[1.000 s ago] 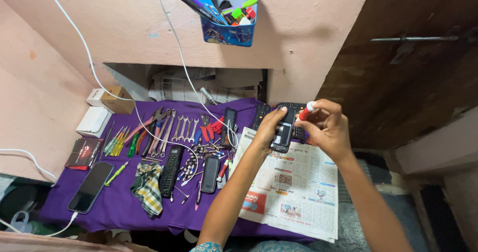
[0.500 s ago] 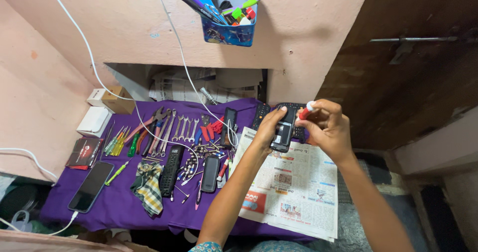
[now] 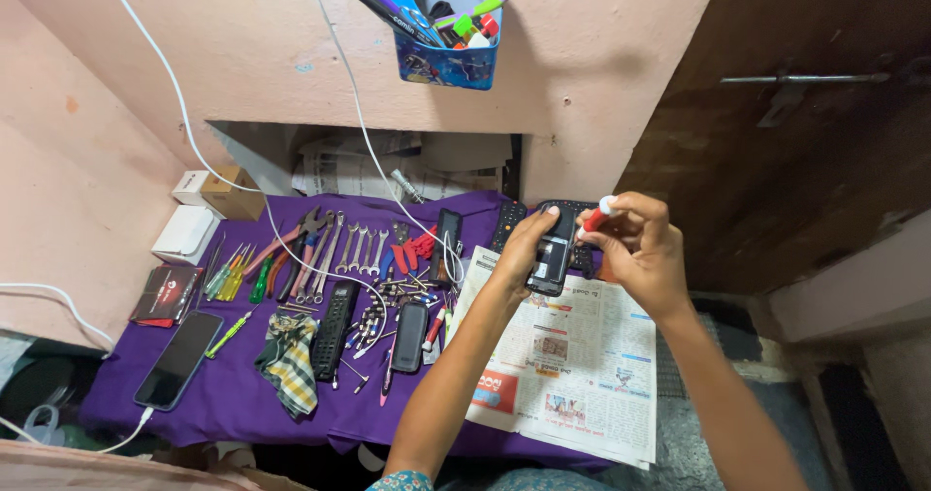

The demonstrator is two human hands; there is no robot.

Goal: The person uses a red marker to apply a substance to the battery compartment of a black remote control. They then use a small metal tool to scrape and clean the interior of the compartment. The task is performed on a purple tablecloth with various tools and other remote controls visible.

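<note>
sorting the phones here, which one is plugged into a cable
The black smartphone at the left edge of the purple cloth: a white cable enters its lower end. The small phone in the left hand has none.

Over the newspaper [image 3: 572,375] at the counter's [image 3: 233,394] right end, the left hand [image 3: 524,253] grips a small dark phone [image 3: 551,261]; the right hand [image 3: 635,249] pinches a red-and-white screwdriver [image 3: 596,217] just above it.
</note>
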